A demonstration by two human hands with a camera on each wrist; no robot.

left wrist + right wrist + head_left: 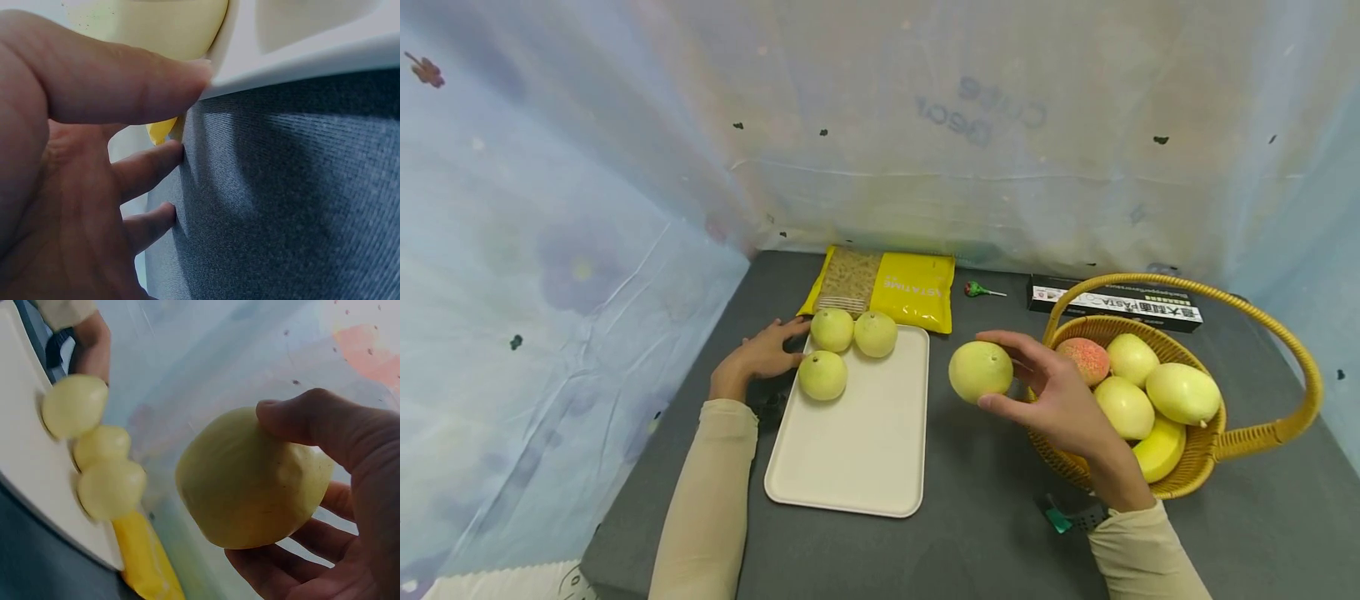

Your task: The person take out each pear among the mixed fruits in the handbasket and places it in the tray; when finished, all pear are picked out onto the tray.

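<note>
The right hand [1060,400] holds a pale green fruit [981,372] at the fingertips, thumb on one side and fingers on the opposite side, as the right wrist view confirms. The fruit is near round; no clear long axis is found. It is held off the grey table [992,542], at a height that cannot be judged.

Governing relation: the held fruit lies to the left of the right palm, just beyond the right edge of the white tray [857,450] and apart from it. The tray's bare surface lies leftward and nearer the person.

Three similar fruits [823,375] occupy the tray's far left part, close together. Past them, at the left rim, is the left hand [767,350], fingers spread and gripping nothing; its thumb appears to touch the rim. The right hand is the nearer to the held fruit, with the tray between the hands.

Behind the right hand stands a fruit-filled wicker basket [1208,454]. A yellow bag [917,287] lies beyond the tray.
</note>
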